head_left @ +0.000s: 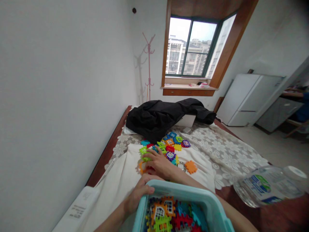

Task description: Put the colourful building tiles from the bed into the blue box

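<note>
A light teal plastic bin [183, 187] at the bottom centre holds several toothed plastic building pieces [169, 206] in orange, green, red and blue. My left hand [141, 192] grips the bin's left corner, with the thumb over the rim. Beyond the bin, my right hand [159, 163] reaches across from the right. Its fingers are spread over the left part of a loose pile of matching pieces [170, 149] on a white cloth [120, 180]. Part of a red piece shows beneath the right hand; its palm is hidden. An orange piece [191, 167] lies apart to the right.
A large clear bottle [267, 185] with a white cap lies at the right. Black fabric [159, 116] is heaped behind the pile, beside a white box [187, 120]. A floral cloth [231, 151] covers the table. A white box with printing [80, 203] sits at the lower left.
</note>
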`<state>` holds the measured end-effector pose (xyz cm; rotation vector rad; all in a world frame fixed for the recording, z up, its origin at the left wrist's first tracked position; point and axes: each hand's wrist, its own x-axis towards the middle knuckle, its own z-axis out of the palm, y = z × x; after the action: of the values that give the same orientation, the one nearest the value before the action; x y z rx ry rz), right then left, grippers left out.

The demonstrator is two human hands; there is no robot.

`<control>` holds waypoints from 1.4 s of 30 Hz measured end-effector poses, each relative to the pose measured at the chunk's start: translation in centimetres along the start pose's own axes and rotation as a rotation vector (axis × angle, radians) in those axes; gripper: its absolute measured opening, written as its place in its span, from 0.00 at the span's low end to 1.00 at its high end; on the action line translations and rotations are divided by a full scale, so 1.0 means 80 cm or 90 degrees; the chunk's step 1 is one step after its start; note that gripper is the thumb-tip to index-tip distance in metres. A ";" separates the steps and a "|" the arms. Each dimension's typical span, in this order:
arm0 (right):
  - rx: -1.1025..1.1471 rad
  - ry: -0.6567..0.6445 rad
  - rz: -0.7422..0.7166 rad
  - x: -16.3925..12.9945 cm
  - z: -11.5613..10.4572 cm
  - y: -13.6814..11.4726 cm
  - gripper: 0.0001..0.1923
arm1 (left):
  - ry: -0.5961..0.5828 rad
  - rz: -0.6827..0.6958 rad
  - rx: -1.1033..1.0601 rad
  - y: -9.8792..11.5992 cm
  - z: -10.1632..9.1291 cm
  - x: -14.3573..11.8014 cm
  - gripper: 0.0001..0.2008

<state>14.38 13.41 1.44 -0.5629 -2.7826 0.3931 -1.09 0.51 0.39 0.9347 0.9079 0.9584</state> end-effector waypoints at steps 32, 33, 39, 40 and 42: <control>0.176 0.405 0.321 -0.152 -0.048 0.109 0.18 | 0.251 0.165 0.361 -0.004 -0.022 0.051 0.25; 0.100 0.446 0.385 -0.172 -0.051 0.130 0.18 | 0.252 0.165 0.322 -0.002 -0.021 0.052 0.24; -0.219 0.363 0.662 -0.258 -0.047 0.196 0.19 | 0.290 0.115 0.038 0.007 -0.018 0.062 0.29; -0.230 0.344 0.670 -0.262 -0.044 0.197 0.16 | 0.297 0.125 0.023 0.008 -0.020 0.063 0.29; -0.223 0.338 0.663 -0.263 -0.041 0.197 0.14 | 0.301 0.143 0.004 0.009 -0.023 0.064 0.28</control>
<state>39.39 19.40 -4.91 -1.8639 -1.8517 -0.0775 -1.43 5.90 -0.56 0.8403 1.2172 1.4066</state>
